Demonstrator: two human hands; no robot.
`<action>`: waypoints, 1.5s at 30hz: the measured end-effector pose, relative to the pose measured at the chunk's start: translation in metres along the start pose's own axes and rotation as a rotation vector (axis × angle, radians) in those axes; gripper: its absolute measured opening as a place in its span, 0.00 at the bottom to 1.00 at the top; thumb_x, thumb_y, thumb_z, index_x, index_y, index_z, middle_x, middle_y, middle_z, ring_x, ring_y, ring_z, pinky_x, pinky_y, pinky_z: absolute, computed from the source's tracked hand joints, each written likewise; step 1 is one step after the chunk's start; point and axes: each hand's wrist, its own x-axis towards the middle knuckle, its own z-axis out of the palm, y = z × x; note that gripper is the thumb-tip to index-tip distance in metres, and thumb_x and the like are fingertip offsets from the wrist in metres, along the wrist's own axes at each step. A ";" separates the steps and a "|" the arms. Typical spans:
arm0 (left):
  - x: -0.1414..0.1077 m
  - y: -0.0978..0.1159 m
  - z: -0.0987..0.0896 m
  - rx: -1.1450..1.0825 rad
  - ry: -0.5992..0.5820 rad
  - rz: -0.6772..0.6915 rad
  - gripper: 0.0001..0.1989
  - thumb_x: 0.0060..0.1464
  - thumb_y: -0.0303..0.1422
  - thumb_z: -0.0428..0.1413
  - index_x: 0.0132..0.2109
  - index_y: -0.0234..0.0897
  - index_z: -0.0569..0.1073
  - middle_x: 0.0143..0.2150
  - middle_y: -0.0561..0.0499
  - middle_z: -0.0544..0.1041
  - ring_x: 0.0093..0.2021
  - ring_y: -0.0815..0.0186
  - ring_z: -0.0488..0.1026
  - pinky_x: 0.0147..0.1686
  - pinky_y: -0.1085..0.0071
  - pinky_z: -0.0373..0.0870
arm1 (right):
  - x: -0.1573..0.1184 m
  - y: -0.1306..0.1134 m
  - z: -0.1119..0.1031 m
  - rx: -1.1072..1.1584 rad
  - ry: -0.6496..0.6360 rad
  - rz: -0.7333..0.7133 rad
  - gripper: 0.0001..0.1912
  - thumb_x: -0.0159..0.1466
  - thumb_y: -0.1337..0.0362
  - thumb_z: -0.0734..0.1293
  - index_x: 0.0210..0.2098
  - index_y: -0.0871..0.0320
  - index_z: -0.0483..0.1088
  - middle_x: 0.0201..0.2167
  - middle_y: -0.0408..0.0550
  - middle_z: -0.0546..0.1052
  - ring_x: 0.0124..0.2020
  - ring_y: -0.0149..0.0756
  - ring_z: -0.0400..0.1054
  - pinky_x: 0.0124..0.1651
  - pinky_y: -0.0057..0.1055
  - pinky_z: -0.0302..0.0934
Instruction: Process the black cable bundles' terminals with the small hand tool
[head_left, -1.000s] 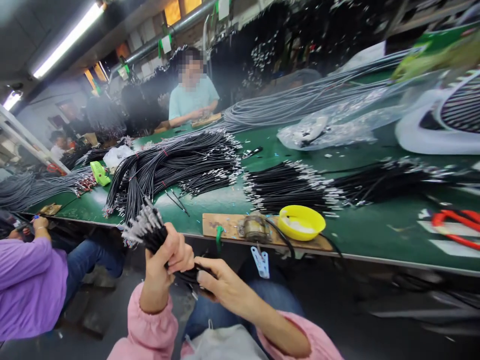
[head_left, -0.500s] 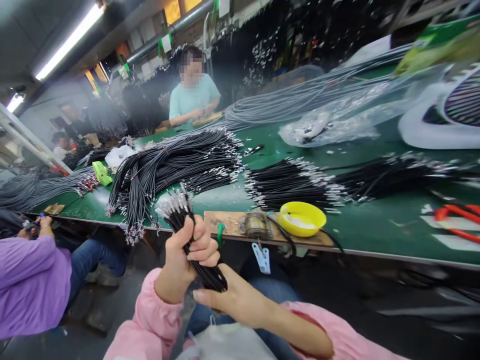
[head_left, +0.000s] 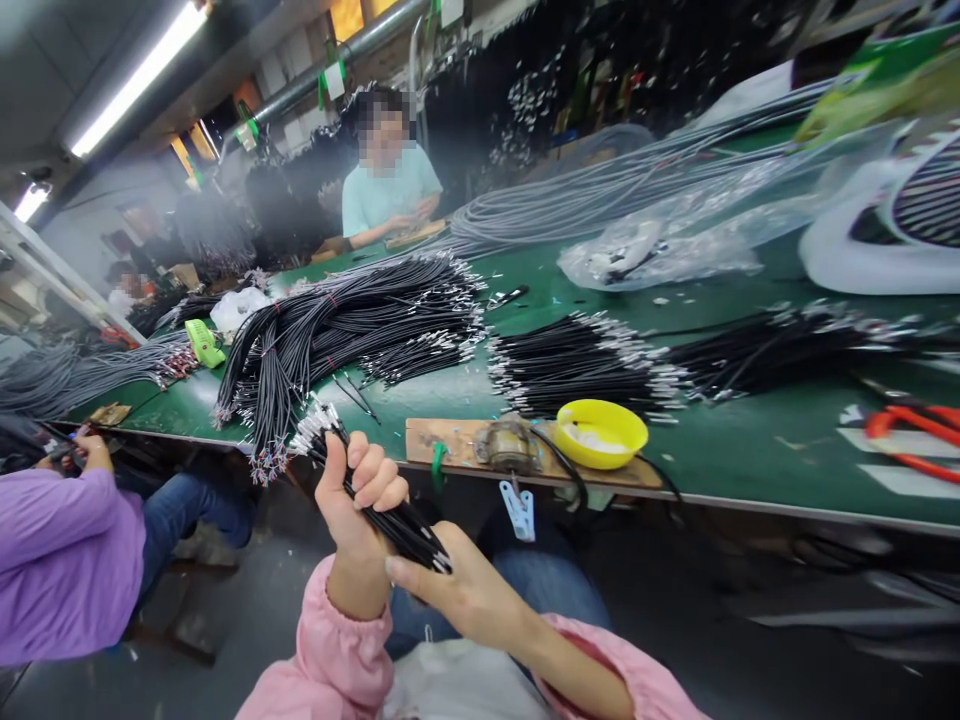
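Observation:
A bundle of short black cables (head_left: 405, 530) slants in front of me, off the table's near edge. My left hand (head_left: 364, 490) wraps its fingers round the bundle near the upper end, where pale stripped ends fan out. Around the lower end curls my right hand (head_left: 465, 585), thumb on one side, the fingers partly hidden behind. Past the fanned ends, a big pile of black cables (head_left: 337, 320) lies on the green table (head_left: 450, 400). A few loose cables (head_left: 360, 397) rest beside that pile.
A wooden board (head_left: 442, 440) at the table edge carries a small motor (head_left: 511, 445) and a yellow bowl (head_left: 600, 435). More black cables (head_left: 585, 365) lie behind it. Red-handled pliers (head_left: 900, 430) are at right. One co-worker (head_left: 390, 190) sits opposite, another (head_left: 67, 560) at left.
Both hands still hold the bundle. Its upper end has swung left and slightly down with my left hand. Loose cables now show on the table behind it.

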 end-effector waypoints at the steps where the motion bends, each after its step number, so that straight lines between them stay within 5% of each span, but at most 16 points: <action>1: 0.000 0.000 0.002 0.034 0.014 0.051 0.22 0.49 0.37 0.55 0.25 0.35 0.47 0.17 0.61 0.42 0.15 0.81 0.35 0.13 0.86 0.43 | 0.000 0.001 0.001 -0.015 0.061 -0.009 0.26 0.56 0.46 0.59 0.17 0.60 0.51 0.14 0.40 0.52 0.17 0.22 0.41 0.17 0.24 0.38; 7: -0.005 -0.006 0.014 0.078 0.207 0.422 0.27 0.42 0.37 0.60 0.24 0.35 0.44 0.17 0.59 0.39 0.15 0.79 0.35 0.13 0.83 0.45 | 0.007 0.012 0.006 -0.193 0.590 -0.148 0.25 0.62 0.48 0.51 0.18 0.60 0.52 0.14 0.40 0.51 0.16 0.23 0.45 0.17 0.23 0.42; 12: -0.016 -0.024 0.002 0.208 0.178 0.728 0.20 0.51 0.41 0.52 0.25 0.35 0.50 0.18 0.57 0.42 0.15 0.77 0.38 0.15 0.78 0.46 | 0.011 0.019 0.011 -0.429 0.805 -0.315 0.22 0.64 0.59 0.51 0.15 0.60 0.46 0.13 0.40 0.48 0.15 0.22 0.44 0.17 0.23 0.40; 15: -0.028 -0.034 -0.011 0.338 0.125 0.837 0.17 0.55 0.42 0.47 0.26 0.36 0.54 0.17 0.57 0.45 0.15 0.75 0.40 0.16 0.77 0.48 | 0.011 0.012 0.009 -0.473 0.822 -0.358 0.21 0.64 0.63 0.53 0.15 0.61 0.46 0.13 0.40 0.48 0.14 0.20 0.44 0.16 0.21 0.40; 18: -0.041 -0.035 -0.016 0.430 0.128 0.784 0.15 0.55 0.40 0.48 0.26 0.36 0.55 0.17 0.56 0.49 0.15 0.74 0.45 0.19 0.75 0.53 | 0.008 -0.001 0.003 -0.527 0.781 -0.436 0.21 0.62 0.68 0.54 0.15 0.62 0.45 0.12 0.39 0.49 0.14 0.19 0.43 0.16 0.21 0.40; 23: -0.041 -0.015 -0.001 0.175 0.024 0.490 0.18 0.54 0.38 0.49 0.25 0.35 0.50 0.16 0.58 0.44 0.13 0.77 0.39 0.16 0.79 0.50 | -0.006 -0.015 0.000 -0.454 0.623 -0.470 0.23 0.63 0.67 0.53 0.12 0.62 0.45 0.10 0.40 0.50 0.13 0.21 0.46 0.18 0.22 0.42; 27: -0.023 -0.003 0.007 -0.046 0.094 0.282 0.19 0.52 0.34 0.52 0.26 0.35 0.47 0.17 0.60 0.42 0.15 0.79 0.36 0.15 0.85 0.47 | -0.007 -0.001 0.008 -0.149 0.599 -0.242 0.25 0.63 0.55 0.53 0.14 0.61 0.46 0.12 0.41 0.50 0.15 0.23 0.46 0.19 0.24 0.43; 31: -0.014 -0.004 0.002 -0.086 0.095 0.305 0.17 0.51 0.30 0.52 0.25 0.34 0.49 0.17 0.60 0.43 0.14 0.80 0.38 0.15 0.85 0.47 | 0.006 0.019 0.003 0.086 0.545 -0.010 0.25 0.60 0.47 0.53 0.17 0.59 0.48 0.15 0.42 0.52 0.18 0.25 0.45 0.20 0.24 0.45; 35: -0.023 0.001 -0.012 0.281 -0.115 0.191 0.15 0.52 0.33 0.52 0.23 0.34 0.55 0.15 0.58 0.45 0.14 0.78 0.43 0.16 0.79 0.48 | 0.009 0.021 -0.007 -0.180 0.454 0.007 0.26 0.61 0.48 0.51 0.16 0.60 0.45 0.14 0.41 0.48 0.18 0.24 0.41 0.19 0.25 0.40; 40: -0.032 0.013 -0.028 0.520 -0.142 0.004 0.09 0.50 0.28 0.54 0.25 0.34 0.62 0.15 0.57 0.51 0.15 0.77 0.48 0.16 0.77 0.43 | -0.003 0.017 -0.004 -0.599 0.493 -0.307 0.22 0.62 0.63 0.54 0.14 0.63 0.54 0.11 0.42 0.57 0.15 0.22 0.49 0.21 0.25 0.42; 42: -0.029 0.017 -0.029 0.464 -0.114 0.058 0.11 0.51 0.30 0.53 0.24 0.34 0.59 0.15 0.57 0.47 0.14 0.77 0.45 0.15 0.77 0.42 | -0.007 0.018 0.001 -0.434 0.431 -0.235 0.24 0.63 0.59 0.54 0.13 0.62 0.52 0.11 0.42 0.55 0.14 0.22 0.49 0.20 0.25 0.42; 45: -0.019 0.029 -0.026 0.293 -0.019 0.235 0.14 0.52 0.33 0.52 0.24 0.34 0.55 0.16 0.58 0.43 0.14 0.78 0.40 0.14 0.79 0.43 | -0.012 0.019 0.004 0.193 0.360 0.048 0.28 0.58 0.47 0.56 0.12 0.60 0.46 0.10 0.39 0.47 0.12 0.22 0.42 0.17 0.25 0.39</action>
